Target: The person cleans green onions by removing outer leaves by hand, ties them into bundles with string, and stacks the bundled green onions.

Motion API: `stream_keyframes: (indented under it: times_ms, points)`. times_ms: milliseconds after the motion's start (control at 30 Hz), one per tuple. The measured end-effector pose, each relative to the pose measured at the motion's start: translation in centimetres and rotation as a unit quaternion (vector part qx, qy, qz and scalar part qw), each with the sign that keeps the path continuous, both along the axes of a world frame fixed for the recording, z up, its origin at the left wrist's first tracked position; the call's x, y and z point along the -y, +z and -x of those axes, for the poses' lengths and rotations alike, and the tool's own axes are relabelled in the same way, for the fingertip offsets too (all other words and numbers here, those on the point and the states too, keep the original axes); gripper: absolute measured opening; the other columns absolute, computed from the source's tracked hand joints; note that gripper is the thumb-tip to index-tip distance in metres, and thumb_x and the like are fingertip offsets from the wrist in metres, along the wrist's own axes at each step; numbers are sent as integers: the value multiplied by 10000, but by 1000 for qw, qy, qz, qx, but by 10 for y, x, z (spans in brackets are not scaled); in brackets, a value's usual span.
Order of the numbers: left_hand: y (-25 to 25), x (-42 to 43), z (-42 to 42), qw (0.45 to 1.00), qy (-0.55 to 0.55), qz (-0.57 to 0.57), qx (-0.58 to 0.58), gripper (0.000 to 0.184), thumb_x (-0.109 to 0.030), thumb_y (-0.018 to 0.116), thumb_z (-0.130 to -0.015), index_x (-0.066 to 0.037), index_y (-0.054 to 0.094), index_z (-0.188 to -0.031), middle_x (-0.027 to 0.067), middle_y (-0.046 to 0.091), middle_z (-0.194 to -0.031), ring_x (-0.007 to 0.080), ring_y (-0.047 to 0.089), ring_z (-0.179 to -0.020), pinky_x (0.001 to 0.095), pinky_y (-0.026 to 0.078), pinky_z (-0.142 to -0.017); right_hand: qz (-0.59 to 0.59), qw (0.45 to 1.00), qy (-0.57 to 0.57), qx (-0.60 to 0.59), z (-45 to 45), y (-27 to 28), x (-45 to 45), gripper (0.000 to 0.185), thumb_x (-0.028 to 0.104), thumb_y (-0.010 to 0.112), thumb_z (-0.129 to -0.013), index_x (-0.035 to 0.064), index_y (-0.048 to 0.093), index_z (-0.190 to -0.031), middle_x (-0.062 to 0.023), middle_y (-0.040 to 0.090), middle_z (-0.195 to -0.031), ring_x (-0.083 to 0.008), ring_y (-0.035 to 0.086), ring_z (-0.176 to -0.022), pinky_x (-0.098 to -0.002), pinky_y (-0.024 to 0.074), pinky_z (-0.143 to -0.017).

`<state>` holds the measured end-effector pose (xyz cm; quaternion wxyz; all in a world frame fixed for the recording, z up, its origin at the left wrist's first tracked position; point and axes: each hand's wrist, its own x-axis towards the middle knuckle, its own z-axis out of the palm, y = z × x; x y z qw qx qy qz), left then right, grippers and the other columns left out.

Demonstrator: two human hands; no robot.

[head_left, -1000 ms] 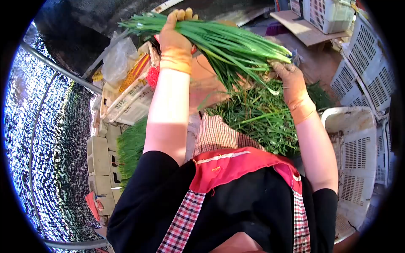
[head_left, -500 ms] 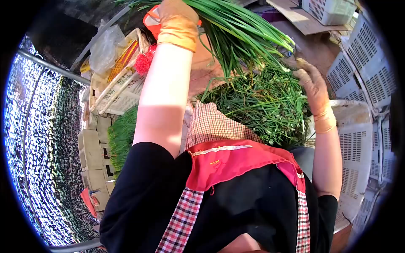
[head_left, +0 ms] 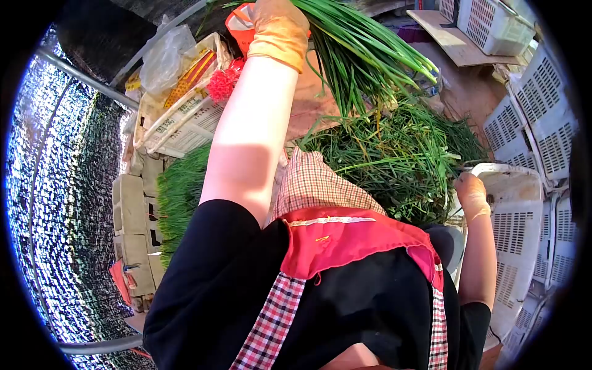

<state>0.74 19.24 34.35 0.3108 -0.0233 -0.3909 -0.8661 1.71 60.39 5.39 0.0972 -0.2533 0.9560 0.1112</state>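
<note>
My left hand (head_left: 280, 28), in an orange glove, is closed around a large bunch of long green chives (head_left: 364, 46) at the top of the view. Their pale ends point to the right, and they hang over a loose heap of tangled green leaves (head_left: 388, 160). On the heap's right side, close to the rim of a white crate (head_left: 515, 191), is my gloved right hand (head_left: 472, 190). Its fingers are curled in; whatever they hold, if anything, is hidden.
Upright chives (head_left: 182, 191) stand packed at the left beside concrete blocks (head_left: 132, 216). A white basket (head_left: 185, 126) holds a clear plastic bag (head_left: 166, 58). More crates (head_left: 546, 92) line the right side. A board (head_left: 459, 43) carries another crate (head_left: 493, 28).
My right hand has moved down from the chives' pale ends to the crate's near side, its fingers going from spread to curled. My left hand still holds the bunch; the view has shifted slightly.
</note>
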Motion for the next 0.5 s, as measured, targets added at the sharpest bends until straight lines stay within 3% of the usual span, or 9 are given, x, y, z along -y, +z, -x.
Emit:
stream_keyframes:
  times_ms: [67, 133, 200, 300, 333, 400, 433, 467, 500]
  points:
    - [3, -6, -3, 1000, -20, -21, -4, 129, -15, 587, -771, 67, 578, -871, 169, 626, -865, 283, 615, -843, 391, 511, -744, 234, 961, -149, -4, -35, 78, 47, 439, 314, 641, -794, 45, 549, -1128, -169, 585, -1072, -316, 564, -993, -370, 453, -861]
    - [10, -27, -18, 984, 95, 142, 46, 126, -14, 566, -780, 67, 576, -876, 177, 627, -874, 287, 615, -827, 390, 506, -735, 485, 872, -35, -55, -46, 132, 101, 550, 334, 709, -730, 19, 535, -1146, -185, 579, -1092, -318, 561, -1004, -369, 451, -858]
    - [-7, -13, -1, 998, 8, 70, -6, 144, -68, 545, -818, 49, 572, -897, 154, 631, -884, 257, 605, -852, 370, 474, -799, 532, 829, 27, -170, -46, 166, 140, 508, 317, 708, -738, 4, 544, -1103, -184, 591, -1064, -326, 569, -977, -373, 453, -836]
    - [-4, -30, -5, 998, -20, -2, 63, 144, -172, 566, -853, -32, 574, -886, 94, 629, -861, 222, 585, -843, 351, 453, -807, 543, 832, 4, -109, -37, 175, 173, 369, 267, 668, -779, 44, 567, -1056, -149, 635, -916, -317, 617, -812, -380, 485, -708]
    - [-4, -33, -8, 998, -28, 9, 62, 145, -187, 572, -850, -42, 586, -861, 75, 631, -842, 207, 577, -822, 338, 451, -796, 506, 837, 56, -199, -34, 170, 177, 286, 243, 639, -806, 51, 593, -1012, -158, 637, -861, -329, 621, -754, -386, 491, -652]
    - [-2, -37, -11, 994, -47, -2, 95, 147, -190, 569, -852, -49, 598, -828, 64, 630, -818, 194, 573, -808, 326, 450, -790, 579, 797, 62, -164, -27, 157, 177, 214, 213, 625, -821, 39, 615, -946, -116, 635, -739, -261, 619, -633, -336, 480, -567]
    - [-10, -30, -1, 996, -13, 71, 54, 161, -193, 566, -855, -46, 604, -801, 59, 627, -797, 189, 579, -787, 317, 451, -784, 678, 735, -8, -25, -30, 162, 175, 184, 203, 607, -837, 43, 621, -927, -78, 607, -680, -194, 584, -581, -288, 451, -527]
    - [-2, -38, -13, 993, -34, 49, 105, 171, -187, 560, -860, -26, 599, -818, 65, 626, -808, 194, 591, -779, 314, 452, -786, 750, 646, -78, 115, -32, 174, 171, 161, 193, 590, -852, 47, 628, -908, -40, 578, -622, -127, 549, -530, -240, 422, -487]
    - [-10, -33, -3, 994, -77, -16, 79, 169, -183, 556, -862, -24, 598, -824, 64, 624, -811, 194, 594, -772, 311, 454, -779, 748, 638, -101, 151, -33, 195, 161, 159, 194, 550, -883, 57, 630, -890, 15, 521, -592, -36, 458, -497, -163, 346, -452]
